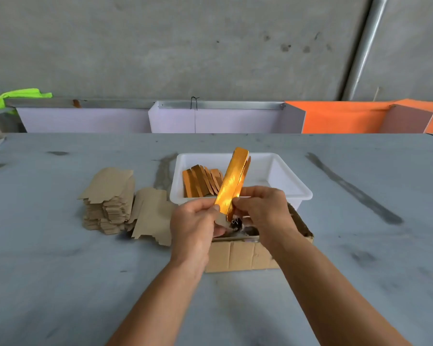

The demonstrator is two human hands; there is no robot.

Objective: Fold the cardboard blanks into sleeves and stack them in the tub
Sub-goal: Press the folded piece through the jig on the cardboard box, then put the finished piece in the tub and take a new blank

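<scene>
two bare forearms reach forward over the desk (60,270), hands raised above a cardboard box (243,254). the left hand (194,227) and right hand (261,211) both pinch the lower end of a shiny gold sleeve (233,182), which tilts up over the white tub (295,189) holding folded sleeves (201,181). flat brown blanks (110,198) lie stacked to the left.

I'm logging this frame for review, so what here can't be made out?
Head view only:
- Cardboard box contents: hidden behind both hands; only a dark blurred bit shows.
- Gold sleeve lower end: covered by the left hand and right hand.
- Sleeve count in the tub: they overlap.
</scene>
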